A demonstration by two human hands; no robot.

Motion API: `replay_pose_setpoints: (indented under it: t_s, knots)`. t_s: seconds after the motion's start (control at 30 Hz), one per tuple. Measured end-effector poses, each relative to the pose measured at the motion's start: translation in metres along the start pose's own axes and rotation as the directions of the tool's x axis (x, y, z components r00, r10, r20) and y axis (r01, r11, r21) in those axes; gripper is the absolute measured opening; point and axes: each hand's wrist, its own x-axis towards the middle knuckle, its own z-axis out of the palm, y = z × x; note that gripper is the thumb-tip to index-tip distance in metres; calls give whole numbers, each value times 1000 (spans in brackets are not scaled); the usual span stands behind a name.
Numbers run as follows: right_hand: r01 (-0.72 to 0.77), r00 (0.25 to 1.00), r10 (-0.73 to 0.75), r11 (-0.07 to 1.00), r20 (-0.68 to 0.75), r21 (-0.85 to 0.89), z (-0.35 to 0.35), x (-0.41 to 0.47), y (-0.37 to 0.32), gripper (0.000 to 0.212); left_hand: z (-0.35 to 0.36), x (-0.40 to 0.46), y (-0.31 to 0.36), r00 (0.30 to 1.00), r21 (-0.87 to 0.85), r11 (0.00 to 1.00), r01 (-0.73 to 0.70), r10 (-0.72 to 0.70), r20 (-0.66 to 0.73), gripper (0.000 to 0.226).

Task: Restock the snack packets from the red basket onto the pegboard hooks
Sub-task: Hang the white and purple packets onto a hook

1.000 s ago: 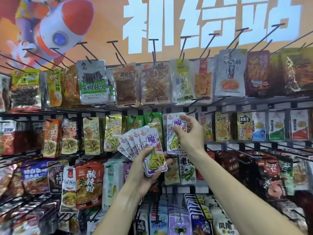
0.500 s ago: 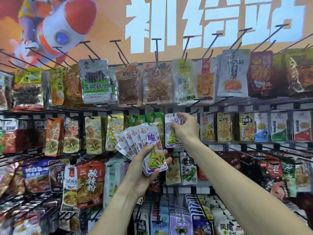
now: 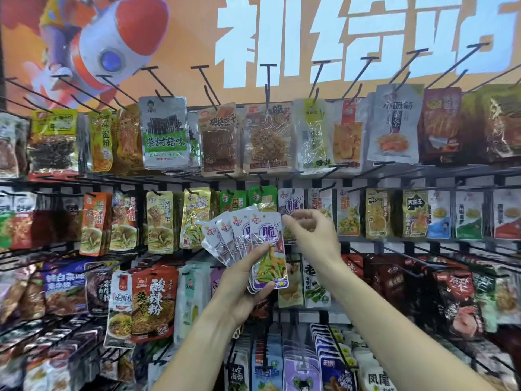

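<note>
Before the pegboard, left hand (image 3: 239,289) grips fanned snack packets (image 3: 251,238).

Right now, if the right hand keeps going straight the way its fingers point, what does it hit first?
Probably the top edge of the fanned packets held in the left hand. The right hand points left toward them, fingertips almost touching; depth is unclear.

A silver-green packet (image 3: 165,132) is showing 茶树菇味. A red packet (image 3: 153,301) is reading 酸辣粉. The fanned packets (image 3: 248,238) and a hung packet (image 3: 290,206) are bearing 脆. A yellow packet (image 3: 415,213) is reading 大鹵王.
</note>
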Motion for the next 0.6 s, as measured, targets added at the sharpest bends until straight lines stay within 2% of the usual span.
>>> replay_pose_setpoints:
  t_s: [0.1,0.2,0.3,0.37,0.47,0.6]
  knots:
    - [-80,993,70,991,94,110,-1,-19,1,40,6,5,-6,1000,56,998,-12,13,-12,54]
    - [-90,994,81,988,75,124,-2,-20,4,37,13,3,-9,1000,61,998,2,-3,6,57]
    - [-89,995,80,985,68,146,-3,-19,11,34,15,-2,-7,997,21,1000,17,-18,68,24]
    - [-82,996,78,986,37,142,-3,-14,14,32,15,-4,-5,997,0,1000,2,-2,73,27]
    - [20,997,-10,989,-72,144,-4,1,10,31,15,-8,-3,999,5,1000,-24,24,26,19]
    - [98,986,-84,991,-146,92,-7,27,-6,36,10,-10,0,999,-31,1000,-1,2,41,32]
